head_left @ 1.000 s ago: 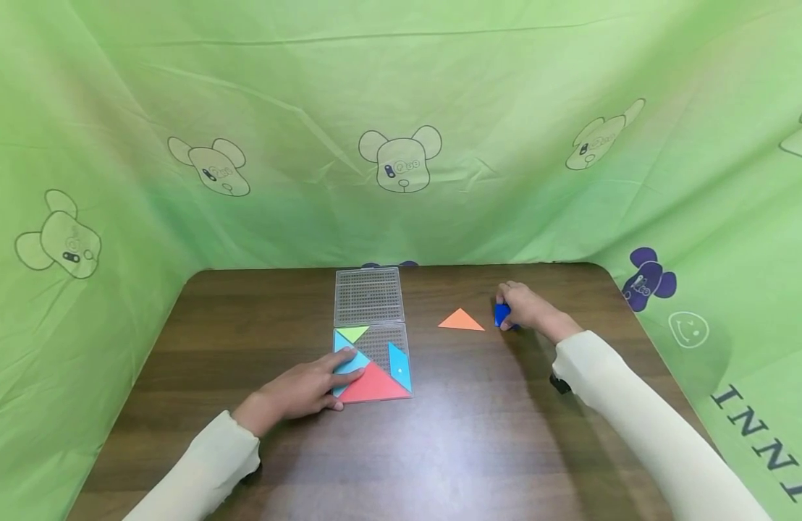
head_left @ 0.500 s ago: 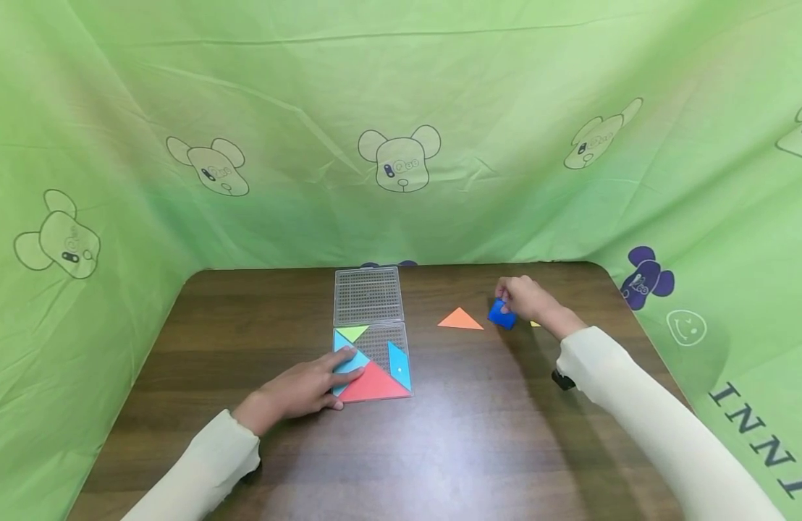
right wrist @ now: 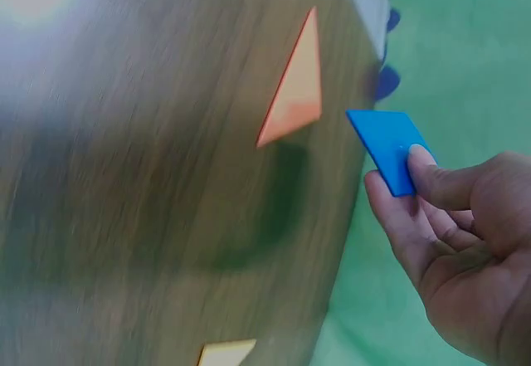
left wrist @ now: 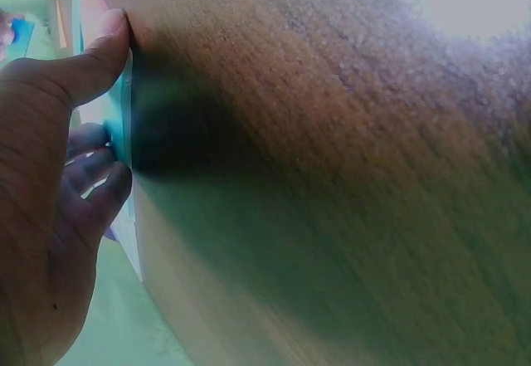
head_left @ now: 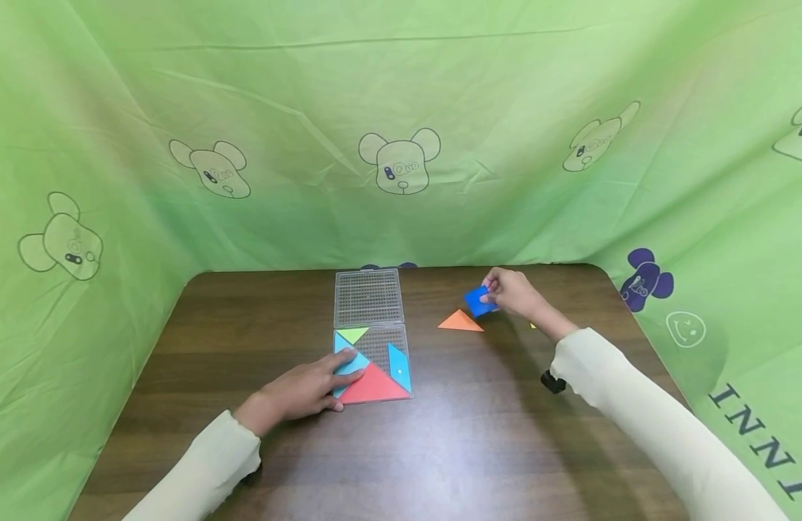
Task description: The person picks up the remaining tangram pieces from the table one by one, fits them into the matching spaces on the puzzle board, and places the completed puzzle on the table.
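Pinched between the thumb and fingers of the right hand (head_left: 515, 291) is a blue square piece (head_left: 479, 301), held above the table just behind an orange triangle (head_left: 461, 321). In the right wrist view the thumb lies over one face of the blue piece (right wrist: 387, 143). The left hand (head_left: 303, 388) rests at the left edge of the lower grid tray (head_left: 378, 346), its fingers on a light blue triangle (head_left: 352, 362) and its thumb by the near edge. Also in that tray are a red triangle (head_left: 374, 386), a green triangle (head_left: 353, 334) and a blue parallelogram (head_left: 399, 367).
An upper grid panel (head_left: 369, 297) adjoins the tray toward the back. A yellow piece (head_left: 533, 325), partly hidden by the right hand in the head view, lies right of the orange triangle. Green cloth (head_left: 401, 224) surrounds the table's back and sides.
The right hand has lifted the blue square and carried it left, toward the orange triangle. More of the square shows, and the yellow piece has come into view. The left hand has stayed in place.
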A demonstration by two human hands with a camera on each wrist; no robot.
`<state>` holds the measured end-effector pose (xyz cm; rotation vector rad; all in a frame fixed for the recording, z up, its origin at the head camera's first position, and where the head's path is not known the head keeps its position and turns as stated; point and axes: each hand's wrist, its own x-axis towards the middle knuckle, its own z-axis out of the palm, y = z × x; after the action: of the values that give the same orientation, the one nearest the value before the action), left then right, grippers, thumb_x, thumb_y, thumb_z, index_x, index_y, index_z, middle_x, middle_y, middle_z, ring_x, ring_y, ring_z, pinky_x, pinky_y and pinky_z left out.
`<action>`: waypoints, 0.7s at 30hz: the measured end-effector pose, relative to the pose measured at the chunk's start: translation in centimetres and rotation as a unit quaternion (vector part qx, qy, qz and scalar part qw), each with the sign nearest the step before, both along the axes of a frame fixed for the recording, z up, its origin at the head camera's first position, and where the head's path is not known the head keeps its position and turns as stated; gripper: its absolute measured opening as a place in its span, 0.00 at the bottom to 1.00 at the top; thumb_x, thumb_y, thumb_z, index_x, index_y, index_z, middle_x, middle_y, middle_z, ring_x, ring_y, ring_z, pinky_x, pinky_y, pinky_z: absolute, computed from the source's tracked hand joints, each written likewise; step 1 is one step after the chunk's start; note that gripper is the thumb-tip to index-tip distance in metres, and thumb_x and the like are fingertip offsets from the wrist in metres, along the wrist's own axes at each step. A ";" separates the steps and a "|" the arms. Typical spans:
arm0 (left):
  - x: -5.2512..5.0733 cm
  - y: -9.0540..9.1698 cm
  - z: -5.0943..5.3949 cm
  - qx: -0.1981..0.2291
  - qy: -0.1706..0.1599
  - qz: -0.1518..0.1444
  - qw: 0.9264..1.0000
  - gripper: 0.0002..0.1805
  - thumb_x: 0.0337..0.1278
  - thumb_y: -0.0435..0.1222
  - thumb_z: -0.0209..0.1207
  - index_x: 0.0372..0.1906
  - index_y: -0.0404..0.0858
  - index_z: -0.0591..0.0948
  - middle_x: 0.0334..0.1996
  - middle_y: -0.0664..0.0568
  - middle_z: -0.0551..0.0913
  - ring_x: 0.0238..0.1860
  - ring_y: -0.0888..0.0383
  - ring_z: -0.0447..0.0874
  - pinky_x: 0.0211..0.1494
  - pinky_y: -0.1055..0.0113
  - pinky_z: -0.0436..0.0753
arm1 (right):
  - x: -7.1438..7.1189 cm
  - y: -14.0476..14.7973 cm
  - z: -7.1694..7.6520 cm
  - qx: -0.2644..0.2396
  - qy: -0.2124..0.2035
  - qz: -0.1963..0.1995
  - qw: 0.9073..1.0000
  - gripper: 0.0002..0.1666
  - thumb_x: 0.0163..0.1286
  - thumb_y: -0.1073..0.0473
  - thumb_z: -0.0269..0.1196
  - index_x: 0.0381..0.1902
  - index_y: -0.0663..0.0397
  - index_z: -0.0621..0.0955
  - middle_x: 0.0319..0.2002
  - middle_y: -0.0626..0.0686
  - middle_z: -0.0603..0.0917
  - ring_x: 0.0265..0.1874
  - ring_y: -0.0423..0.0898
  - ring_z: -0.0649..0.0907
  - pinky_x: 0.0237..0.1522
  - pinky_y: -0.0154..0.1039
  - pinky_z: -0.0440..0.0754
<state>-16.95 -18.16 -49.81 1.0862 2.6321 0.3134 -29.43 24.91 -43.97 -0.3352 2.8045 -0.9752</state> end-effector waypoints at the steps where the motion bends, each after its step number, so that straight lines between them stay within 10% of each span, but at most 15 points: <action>1: 0.0 0.0 0.0 0.000 0.002 -0.001 1.000 0.38 0.67 0.52 0.63 0.79 0.55 0.64 0.83 0.44 0.54 0.79 0.42 0.63 0.68 0.50 0.79 | 0.0 -0.4 0.1 -0.014 -0.006 -0.006 1.000 0.11 0.67 0.70 0.69 0.43 0.70 0.79 0.38 0.64 0.83 0.36 0.52 0.84 0.36 0.45 0.90; 21: 0.0 0.2 0.1 -0.010 0.002 0.000 1.000 0.38 0.68 0.52 0.62 0.79 0.54 0.64 0.83 0.45 0.54 0.79 0.43 0.62 0.68 0.50 0.79 | -0.1 -6.8 2.0 -0.151 -0.054 -0.005 0.987 0.14 0.69 0.71 0.67 0.49 0.71 0.78 0.40 0.60 0.78 0.38 0.49 0.79 0.42 0.47 0.89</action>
<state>-16.94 -17.98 -49.69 1.0811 2.6327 0.2847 -29.53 18.14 -41.95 -0.2930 2.5629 -1.3785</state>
